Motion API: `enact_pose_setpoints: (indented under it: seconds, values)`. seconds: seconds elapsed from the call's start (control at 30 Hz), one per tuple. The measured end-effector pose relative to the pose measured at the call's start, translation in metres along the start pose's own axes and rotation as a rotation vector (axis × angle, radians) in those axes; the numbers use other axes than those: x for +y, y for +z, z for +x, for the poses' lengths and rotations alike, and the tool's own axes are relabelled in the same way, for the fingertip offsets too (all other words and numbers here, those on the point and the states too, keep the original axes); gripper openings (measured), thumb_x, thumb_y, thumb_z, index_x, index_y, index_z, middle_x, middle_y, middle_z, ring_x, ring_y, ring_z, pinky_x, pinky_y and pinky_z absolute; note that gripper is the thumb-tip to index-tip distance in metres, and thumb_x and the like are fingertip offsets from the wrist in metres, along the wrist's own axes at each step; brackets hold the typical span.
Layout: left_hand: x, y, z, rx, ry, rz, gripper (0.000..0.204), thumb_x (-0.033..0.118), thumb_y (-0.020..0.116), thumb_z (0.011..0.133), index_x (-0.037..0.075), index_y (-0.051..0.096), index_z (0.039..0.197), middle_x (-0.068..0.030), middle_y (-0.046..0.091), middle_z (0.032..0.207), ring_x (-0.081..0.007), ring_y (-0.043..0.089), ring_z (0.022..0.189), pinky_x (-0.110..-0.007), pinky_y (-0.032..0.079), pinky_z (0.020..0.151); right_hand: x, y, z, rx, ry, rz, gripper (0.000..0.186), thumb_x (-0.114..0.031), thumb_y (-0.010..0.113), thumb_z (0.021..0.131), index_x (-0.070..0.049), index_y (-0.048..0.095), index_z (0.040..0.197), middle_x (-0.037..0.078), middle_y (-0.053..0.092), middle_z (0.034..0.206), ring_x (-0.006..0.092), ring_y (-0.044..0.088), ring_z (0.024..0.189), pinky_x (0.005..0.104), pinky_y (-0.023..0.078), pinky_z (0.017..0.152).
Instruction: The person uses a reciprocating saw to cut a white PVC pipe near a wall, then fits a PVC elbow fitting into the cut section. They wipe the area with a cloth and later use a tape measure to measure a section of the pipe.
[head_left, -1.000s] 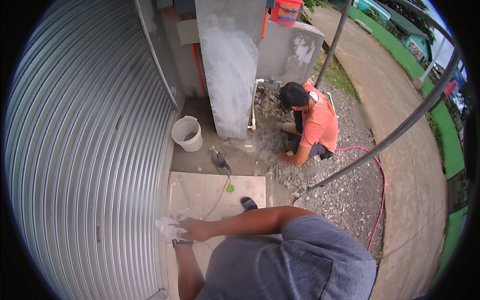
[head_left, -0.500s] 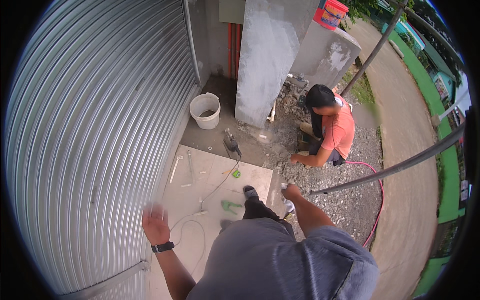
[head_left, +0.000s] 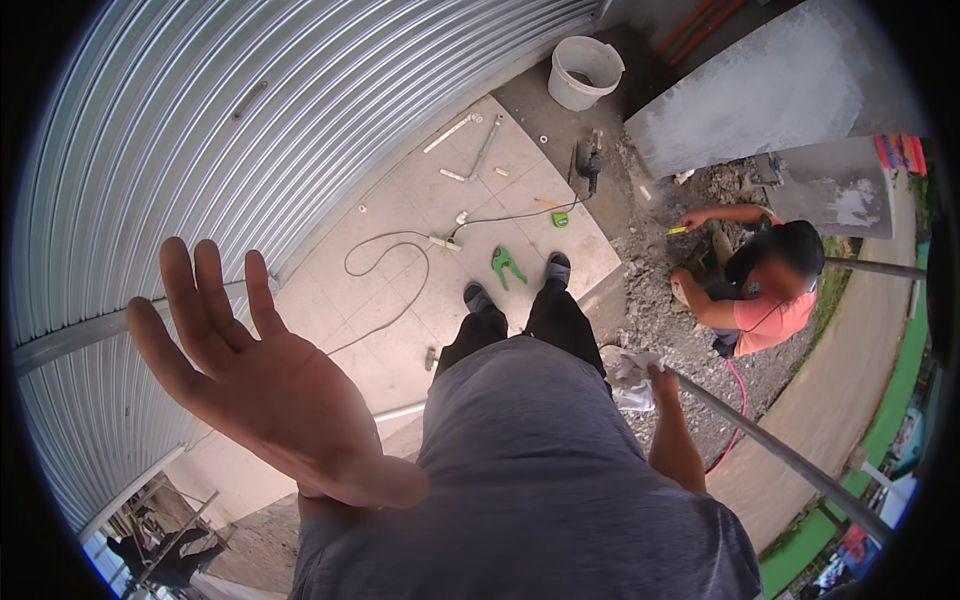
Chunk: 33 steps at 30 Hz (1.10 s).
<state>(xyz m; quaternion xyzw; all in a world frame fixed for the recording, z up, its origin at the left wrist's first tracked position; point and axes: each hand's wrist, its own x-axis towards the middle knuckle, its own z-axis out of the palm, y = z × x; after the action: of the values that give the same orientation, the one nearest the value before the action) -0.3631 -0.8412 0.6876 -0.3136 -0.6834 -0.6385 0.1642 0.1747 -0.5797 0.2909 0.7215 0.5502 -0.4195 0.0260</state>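
My left hand (head_left: 275, 405) is raised close to the camera, palm showing and fingers spread, with nothing in it. At my right side, my right hand (head_left: 662, 385) is closed on a crumpled whitish bag or cloth (head_left: 628, 368), beside a slanting metal pole (head_left: 780, 450). On the tiles before my feet lies a green pipe cutter (head_left: 508, 266). Beyond it are a green tape measure (head_left: 560, 220), a pencil (head_left: 546, 203) and a corded power tool (head_left: 592, 168). White pipe pieces (head_left: 450, 134) and a grey pipe (head_left: 487, 146) lie farther off.
A co-worker (head_left: 775, 300) crouches on the gravel (head_left: 670, 325) at right, holding a small yellow thing (head_left: 677, 230). A white bucket (head_left: 563, 88) stands by the corrugated shutter (head_left: 330, 90). A grey cord (head_left: 425, 285) loops over the tiles; a pink hose (head_left: 738, 400) crosses the gravel.
My view has turned, shifting the scene around. My left hand has come up much nearer the camera, fingers spread. My right hand stays by the pole. The co-worker now reaches forward with the yellow thing.
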Motion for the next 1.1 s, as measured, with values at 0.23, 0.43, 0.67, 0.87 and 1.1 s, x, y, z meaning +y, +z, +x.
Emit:
enact_pose_setpoints:
  seconds: [0.23, 0.43, 0.67, 0.87, 1.1]
  values:
    - [0.045, 0.023, 0.016, 0.030, -0.069, 0.058, 0.128, 0.070, 0.076, 0.075, 0.011, 0.001, 0.162, -0.0252, 0.012, 0.166, -0.0385, 0.017, 0.154, -0.059, 0.023, 0.121, -0.108, -0.003, 0.012, -0.004, -0.174, -0.089, 0.047, -0.028, 0.075, 0.088, 0.009, 0.066, 0.116, 0.018, 0.073, 0.103, 0.0226, 0.066, 0.093, 0.0362, 0.050, 0.083]
    - [0.036, 0.024, 0.017, -0.061, -0.038, -0.105, 0.127, 0.070, 0.076, 0.075, 0.011, 0.004, 0.162, -0.0248, 0.013, 0.165, -0.0384, 0.018, 0.154, -0.058, 0.023, 0.121, -0.130, -0.001, 0.011, 0.057, -0.289, -0.205, 0.058, -0.037, 0.074, 0.086, 0.009, 0.065, 0.121, 0.024, 0.072, 0.107, 0.0306, 0.069, 0.096, 0.0394, 0.051, 0.087]
    - [0.019, 0.016, 0.014, -0.142, -0.020, -0.280, 0.126, 0.070, 0.077, 0.075, 0.011, 0.006, 0.162, -0.0243, 0.015, 0.165, -0.0383, 0.019, 0.154, -0.056, 0.022, 0.121, -0.058, 0.003, 0.010, 0.053, -0.104, -0.297, 0.055, -0.037, 0.075, 0.085, 0.008, 0.068, 0.116, 0.026, 0.072, 0.105, 0.0359, 0.070, 0.097, 0.0426, 0.052, 0.086]
    - [0.008, 0.020, 0.012, -0.207, -0.022, -0.409, 0.124, 0.070, 0.077, 0.075, 0.011, 0.009, 0.162, -0.0239, 0.016, 0.165, -0.0382, 0.020, 0.153, -0.055, 0.021, 0.122, -0.002, 0.007, -0.002, 0.012, -0.062, -0.147, 0.046, -0.032, 0.075, 0.087, 0.006, 0.070, 0.112, 0.019, 0.073, 0.102, 0.0272, 0.070, 0.090, 0.0391, 0.053, 0.079]
    - [-0.003, 0.027, 0.020, -0.277, -0.057, -0.516, 0.123, 0.069, 0.077, 0.075, 0.011, 0.011, 0.162, -0.0235, 0.018, 0.165, -0.0381, 0.021, 0.153, -0.054, 0.021, 0.122, -0.022, 0.002, 0.011, 0.018, -0.012, -0.120, 0.051, -0.034, 0.075, 0.087, 0.006, 0.068, 0.117, 0.020, 0.073, 0.101, 0.0275, 0.070, 0.090, 0.0380, 0.053, 0.080]
